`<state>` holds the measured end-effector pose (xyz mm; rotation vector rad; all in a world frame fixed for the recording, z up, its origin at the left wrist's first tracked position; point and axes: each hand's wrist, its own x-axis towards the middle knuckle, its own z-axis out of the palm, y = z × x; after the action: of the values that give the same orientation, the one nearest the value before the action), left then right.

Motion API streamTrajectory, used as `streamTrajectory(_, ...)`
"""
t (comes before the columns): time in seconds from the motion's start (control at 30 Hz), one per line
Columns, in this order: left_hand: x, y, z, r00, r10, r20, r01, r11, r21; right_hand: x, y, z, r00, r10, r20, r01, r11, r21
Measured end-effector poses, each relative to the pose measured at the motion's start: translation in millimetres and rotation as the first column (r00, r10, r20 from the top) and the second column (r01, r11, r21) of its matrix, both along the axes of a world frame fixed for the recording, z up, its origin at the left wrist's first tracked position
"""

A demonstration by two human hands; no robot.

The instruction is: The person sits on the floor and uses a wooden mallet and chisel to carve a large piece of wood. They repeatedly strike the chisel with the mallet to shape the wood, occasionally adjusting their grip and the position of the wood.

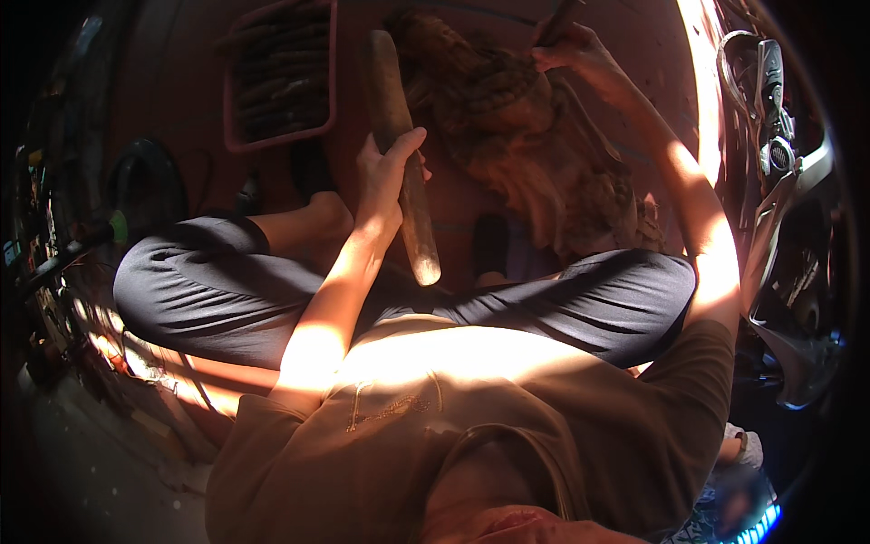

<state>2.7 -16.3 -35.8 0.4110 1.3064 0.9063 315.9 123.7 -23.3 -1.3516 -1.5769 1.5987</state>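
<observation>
1. The left hand (pixel 390 172) is wrapped around the middle of a thick wooden club (pixel 420 231), one end pointing up and away from the body, the other over the gap between the legs. The grip looks secure; if it loosened, the club could slip down towards the trousers (pixel 213 295) or the bare lower leg (pixel 290 227).

2. The right hand (pixel 575 56) is closed on a slim dark tool (pixel 559 22), out at the end of a stretched arm. Its tip cannot be made out. With the arm so extended, control may be weaker, and the tool could skid if it met the wood at a poor angle.

3. The brown carved-looking wood (pixel 521 122) lies on the reddish floor (pixel 181 91) in front of the person, between the two hands and reaching back towards the right knee. Neither hand visibly steadies it, so a sideways knock might rock it or chip a thin edge.

4. The pink-rimmed tray (pixel 334 77), full of rod-like pieces (pixel 283 86), stands just left of the club's far end. A wide swing of the club could catch its rim.

5. Hard sunlight on the forearms and shirt (pixel 580 426) leaves the wood in shadow; that contrast could cause a misjudged contact.
</observation>
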Motion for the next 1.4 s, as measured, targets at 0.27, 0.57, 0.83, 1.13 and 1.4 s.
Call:
streamTrajectory(0.27, 4, -1, 0, 1.000, -0.026, 0.001, 0.026, 1.000, 0.009, -45, -6, -8, 0.966, 0.202, 0.159, -0.225, 0.964, 0.141)
streamTrajectory(0.57, 5, -2, -4, 0.999, -0.033, -0.009, 0.033, 0.999, 0.026, -66, 6, -15, 0.912, 0.221, 0.347, -0.320, 0.911, 0.261)
streamTrajectory(0.83, 4, 1, -2, 0.998, -0.041, -0.056, 0.046, 0.995, 0.085, -74, 7, -14, 0.805, 0.178, 0.566, -0.480, 0.757, 0.443)
streamTrajectory(1.13, 1, 4, 12, 0.986, -0.079, -0.148, 0.107, 0.975, 0.193, -79, 11, -21, 0.786, 0.242, 0.569, -0.546, 0.704, 0.455)
streamTrajectory(1.4, -1, 4, 24, 0.960, -0.092, -0.265, 0.174, 0.936, 0.305, -85, 9, -15, 0.770, 0.247, 0.588, -0.568, 0.686, 0.455)
